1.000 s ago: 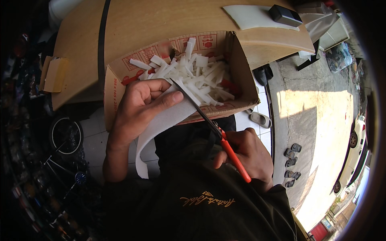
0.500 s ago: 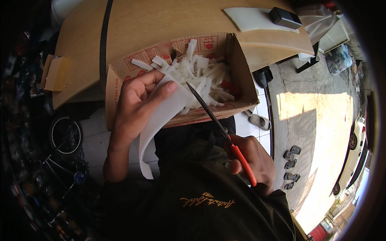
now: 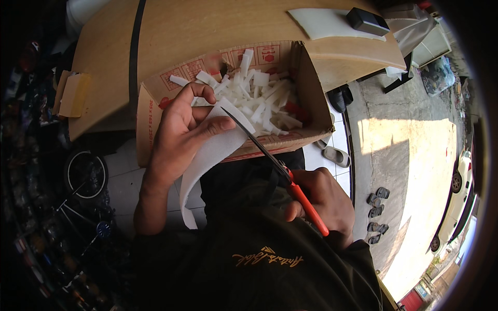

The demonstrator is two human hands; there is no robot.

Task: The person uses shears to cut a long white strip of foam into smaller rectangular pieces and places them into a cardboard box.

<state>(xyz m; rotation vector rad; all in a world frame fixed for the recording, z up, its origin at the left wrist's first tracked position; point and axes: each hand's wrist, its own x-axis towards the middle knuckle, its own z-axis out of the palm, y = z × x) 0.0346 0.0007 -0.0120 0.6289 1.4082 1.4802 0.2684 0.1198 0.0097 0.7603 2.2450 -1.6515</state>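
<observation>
My left hand (image 3: 179, 127) holds a long, bendy white foam strip (image 3: 210, 150) under its thumb, with the index finger raised and bent above the strip's upper end. The strip's lower end curls down beside my lap. In my right hand (image 3: 329, 202) is a pair of scissors (image 3: 309, 210) with red-orange handles. Its dark blades point up and left, and the tip lies at the strip's upper end. From here I cannot make out how far apart the blades are. Just beyond both hands, cut white foam pieces (image 3: 254, 96) fill much of a cardboard box (image 3: 314, 98).
The box stands against a light wooden table (image 3: 233, 26). On the table's far right a dark block (image 3: 368, 22) rests on a white sheet (image 3: 316, 23). A bicycle wheel (image 3: 85, 174) is at left. Sandals (image 3: 336, 156) lie on the floor at right.
My left index finger has lifted off the strip. The scissors have moved up and left, so their tip now lies over the strip's upper end.
</observation>
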